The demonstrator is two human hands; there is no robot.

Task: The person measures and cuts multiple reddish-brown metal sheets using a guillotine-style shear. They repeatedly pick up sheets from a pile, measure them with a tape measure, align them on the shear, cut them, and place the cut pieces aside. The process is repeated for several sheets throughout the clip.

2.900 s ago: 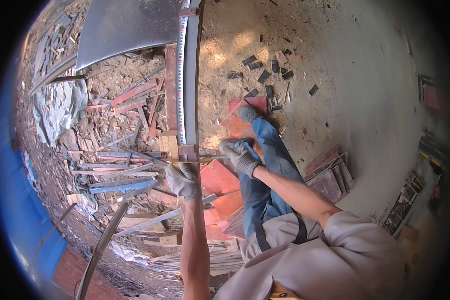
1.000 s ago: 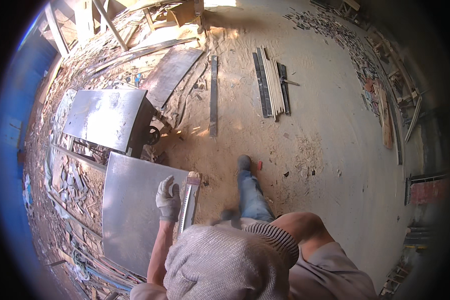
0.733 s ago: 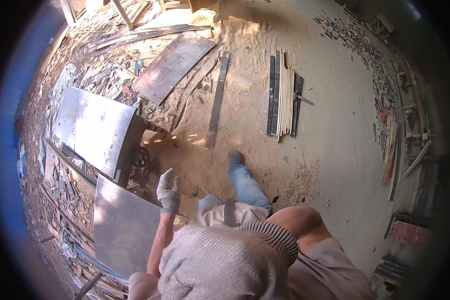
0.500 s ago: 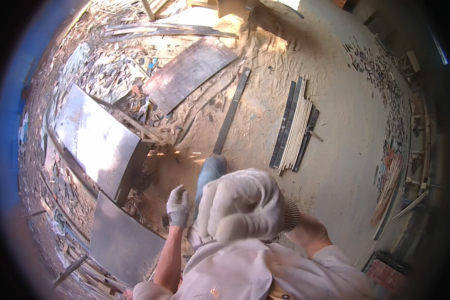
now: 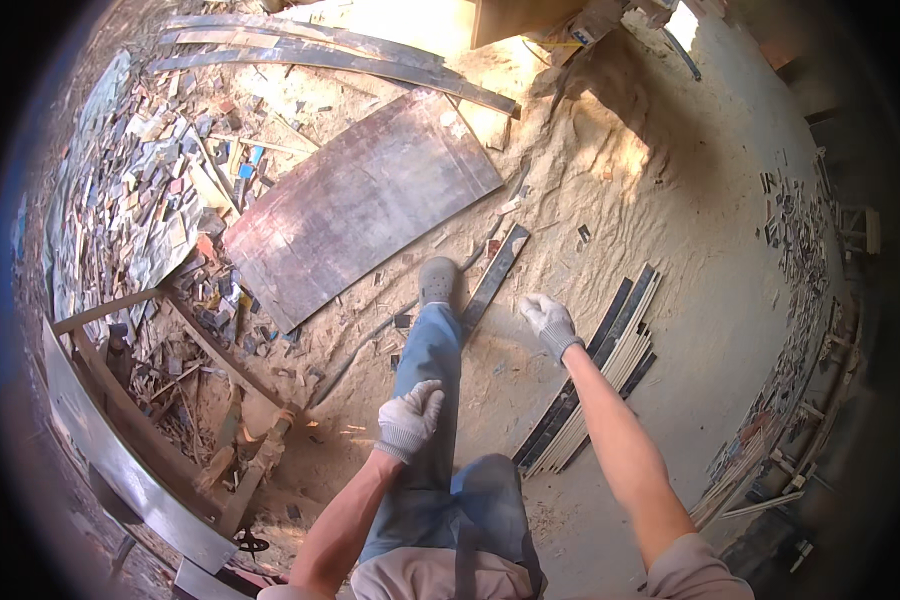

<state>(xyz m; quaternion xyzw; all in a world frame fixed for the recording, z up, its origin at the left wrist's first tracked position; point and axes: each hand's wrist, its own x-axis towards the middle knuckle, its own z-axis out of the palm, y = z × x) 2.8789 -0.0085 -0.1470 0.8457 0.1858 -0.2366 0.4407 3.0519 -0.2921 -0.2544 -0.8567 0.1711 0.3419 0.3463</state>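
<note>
Your white-knit-gloved left hand (image 5: 410, 416) and right hand (image 5: 547, 322) look curled, though whether closed I cannot tell, and the long flat dark strip (image 5: 494, 279) near frame centre could slide if your rounded grey shoe (image 5: 437, 280) treads on it

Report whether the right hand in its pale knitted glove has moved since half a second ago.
Yes: the right hand has moved forward, from short of the near ends of the long black and cream strips to alongside their left edge.
</note>
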